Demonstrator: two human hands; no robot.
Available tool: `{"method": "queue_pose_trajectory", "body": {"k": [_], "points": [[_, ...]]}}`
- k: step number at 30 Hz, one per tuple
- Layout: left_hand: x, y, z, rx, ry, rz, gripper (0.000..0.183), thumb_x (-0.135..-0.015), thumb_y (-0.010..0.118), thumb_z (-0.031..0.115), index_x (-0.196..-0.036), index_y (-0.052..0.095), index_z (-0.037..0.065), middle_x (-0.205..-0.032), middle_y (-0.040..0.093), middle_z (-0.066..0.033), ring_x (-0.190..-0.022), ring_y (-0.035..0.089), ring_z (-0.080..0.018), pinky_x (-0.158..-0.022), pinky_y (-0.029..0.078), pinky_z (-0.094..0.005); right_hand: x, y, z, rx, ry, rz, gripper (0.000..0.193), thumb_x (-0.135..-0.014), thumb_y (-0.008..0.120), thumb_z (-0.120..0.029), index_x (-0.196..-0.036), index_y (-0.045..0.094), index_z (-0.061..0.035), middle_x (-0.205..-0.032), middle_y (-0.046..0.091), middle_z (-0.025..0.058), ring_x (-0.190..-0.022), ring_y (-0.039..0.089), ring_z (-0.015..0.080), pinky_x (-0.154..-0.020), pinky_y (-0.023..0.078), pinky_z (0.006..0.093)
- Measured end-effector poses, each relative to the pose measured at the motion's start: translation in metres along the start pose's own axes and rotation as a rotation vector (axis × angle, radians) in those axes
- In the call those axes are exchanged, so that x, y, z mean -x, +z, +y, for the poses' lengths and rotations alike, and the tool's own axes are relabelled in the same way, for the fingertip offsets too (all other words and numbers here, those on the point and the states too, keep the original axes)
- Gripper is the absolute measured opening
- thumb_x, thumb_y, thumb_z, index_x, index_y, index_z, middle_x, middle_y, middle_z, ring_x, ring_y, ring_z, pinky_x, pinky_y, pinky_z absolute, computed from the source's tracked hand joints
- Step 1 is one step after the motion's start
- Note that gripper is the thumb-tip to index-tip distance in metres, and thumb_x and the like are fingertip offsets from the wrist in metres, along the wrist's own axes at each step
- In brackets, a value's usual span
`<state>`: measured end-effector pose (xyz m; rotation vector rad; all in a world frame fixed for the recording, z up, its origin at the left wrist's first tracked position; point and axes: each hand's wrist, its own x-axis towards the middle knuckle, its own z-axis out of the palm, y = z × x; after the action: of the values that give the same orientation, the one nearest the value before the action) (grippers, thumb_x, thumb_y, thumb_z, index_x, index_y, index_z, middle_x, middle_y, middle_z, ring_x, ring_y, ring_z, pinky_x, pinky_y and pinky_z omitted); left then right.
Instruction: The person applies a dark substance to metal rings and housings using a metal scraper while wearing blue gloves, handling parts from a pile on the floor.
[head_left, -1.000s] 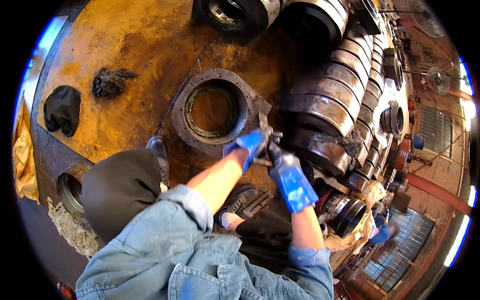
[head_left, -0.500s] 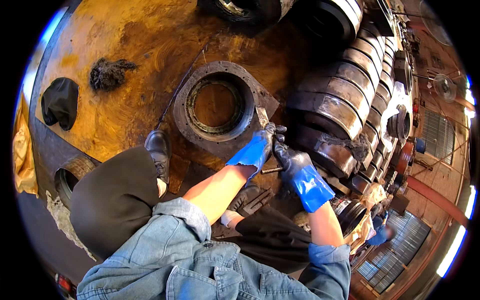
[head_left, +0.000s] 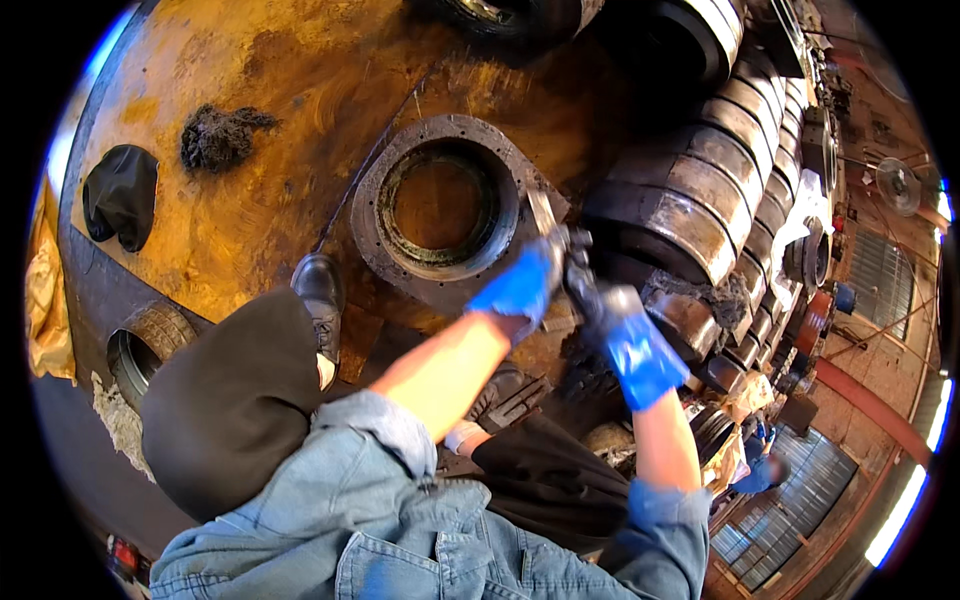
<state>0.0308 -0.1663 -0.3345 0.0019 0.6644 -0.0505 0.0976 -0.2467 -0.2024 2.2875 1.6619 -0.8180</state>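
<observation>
A thick round metal flange with a square base and bolt holes round its rim lies on the stained floor in front of me. My left hand, in a blue and black glove, is closed around a flat metal strip, whose pale end sticks out over the flange's right side. Right against it is my right hand, gloved alike, its fingers curled and blurred; what they hold is hidden. A short bar end shows between the two wrists.
Large ringed metal cylinders are stacked along the right. A dark fibrous wad and a black cloth lie at the left, with a hollow metal ring nearer me. My shoe stands beside the flange. Another person is far right.
Both hands have shifted a little right and away from me. More of the flat metal strip shows beyond the left glove. The whole scene has slid slightly in view.
</observation>
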Motion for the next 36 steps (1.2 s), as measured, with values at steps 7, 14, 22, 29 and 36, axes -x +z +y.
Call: {"method": "queue_pose_trajectory", "body": {"k": [7, 14, 22, 29, 36], "points": [[-0.021, 0.016, 0.027, 0.089, 0.035, -0.087, 0.044, -0.107, 0.037, 0.042, -0.111, 0.061, 0.006, -0.077, 0.059, -0.0073, -0.06, 0.057, -0.0273, -0.059, 0.052, -0.0426, -0.006, -0.012, 0.031, -0.023, -0.033, 0.055, 0.029, -0.069, 0.071, -0.015, -0.097, 0.066, -0.0148, -0.075, 0.066, 0.0121, -0.07, 0.066, 0.0337, -0.064, 0.056, 0.0424], [-0.025, 0.01, 0.01, 0.099, 0.155, -0.089, 0.035, -0.103, 0.047, 0.038, -0.111, 0.06, 0.008, -0.075, 0.06, -0.0102, -0.058, 0.058, -0.0286, -0.051, 0.053, -0.0464, -0.013, -0.013, 0.037, 0.12, -0.002, -0.25, 0.032, -0.08, 0.063, -0.01, -0.112, 0.066, -0.0071, -0.088, 0.07, 0.0195, -0.081, 0.07, 0.0345, -0.07, 0.058, 0.0441], [-0.029, 0.025, 0.035, 0.263, 0.12, -0.044, 0.038, -0.104, 0.044, 0.039, -0.114, 0.059, 0.005, -0.07, 0.055, -0.0067, -0.057, 0.055, -0.0257, -0.051, 0.052, -0.042, -0.057, -0.057, 0.013, 0.343, -0.043, -0.21, 0.014, -0.082, 0.066, -0.017, -0.094, 0.071, -0.0125, -0.086, 0.072, 0.0145, -0.08, 0.071, 0.0294, -0.07, 0.058, 0.0398], [-0.018, 0.017, 0.104, 0.367, 0.191, 0.026, 0.041, -0.105, 0.042, 0.041, -0.116, 0.058, 0.005, -0.069, 0.053, -0.006, -0.058, 0.054, -0.0233, -0.051, 0.05, -0.0378, -0.096, -0.075, -0.01, 0.369, -0.072, -0.211, 0.016, -0.084, 0.062, -0.009, -0.097, 0.072, -0.0085, -0.09, 0.073, 0.0136, -0.083, 0.073, 0.0267, -0.073, 0.059, 0.0393], [-0.017, 0.02, 0.043, 0.231, 0.158, -0.069, 0.043, -0.105, 0.043, 0.041, -0.12, 0.057, 0.002, -0.07, 0.055, -0.0056, -0.056, 0.052, -0.0198, -0.05, 0.05, -0.0359, -0.064, -0.079, 0.008, 0.339, 0.058, -0.27, 0.015, -0.086, 0.06, -0.006, -0.097, 0.071, -0.0075, -0.094, 0.073, 0.016, -0.085, 0.072, 0.0288, -0.075, 0.059, 0.0405]]}}
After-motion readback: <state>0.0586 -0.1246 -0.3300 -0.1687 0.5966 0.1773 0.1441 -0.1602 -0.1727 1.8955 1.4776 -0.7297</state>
